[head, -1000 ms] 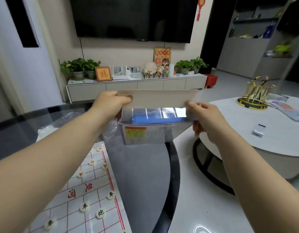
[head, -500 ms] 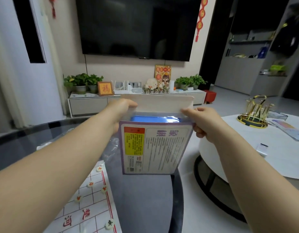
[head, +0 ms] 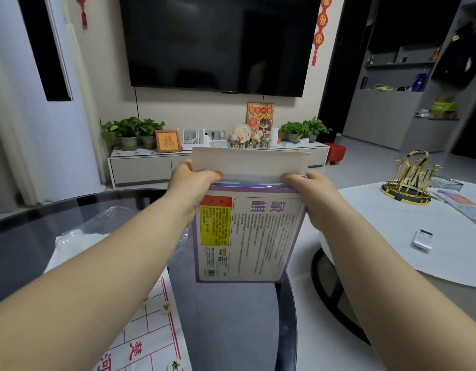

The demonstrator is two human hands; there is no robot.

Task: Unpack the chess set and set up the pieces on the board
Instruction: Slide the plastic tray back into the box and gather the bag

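Observation:
I hold the chess set box (head: 247,236) upright in front of me, its printed back facing me with the text upside down. Its pale flap (head: 249,163) stands open at the top, and a strip of blue shows just under it. My left hand (head: 190,183) grips the box's upper left corner, and my right hand (head: 311,191) grips the upper right corner. Low at the left, the white paper board (head: 140,336) with red lines lies on the dark glass table (head: 231,330). Two round pieces (head: 166,307) show on it.
A crumpled clear plastic bag (head: 79,234) lies on the glass table behind the board. To the right stands a white round table (head: 392,236) with a gold rack (head: 408,180) and a small white remote (head: 423,239). Floor gap separates the tables.
The box has tipped from lying nearly flat with its opening toward me to standing upright, back face toward me. My view has lifted, so less of the board shows.

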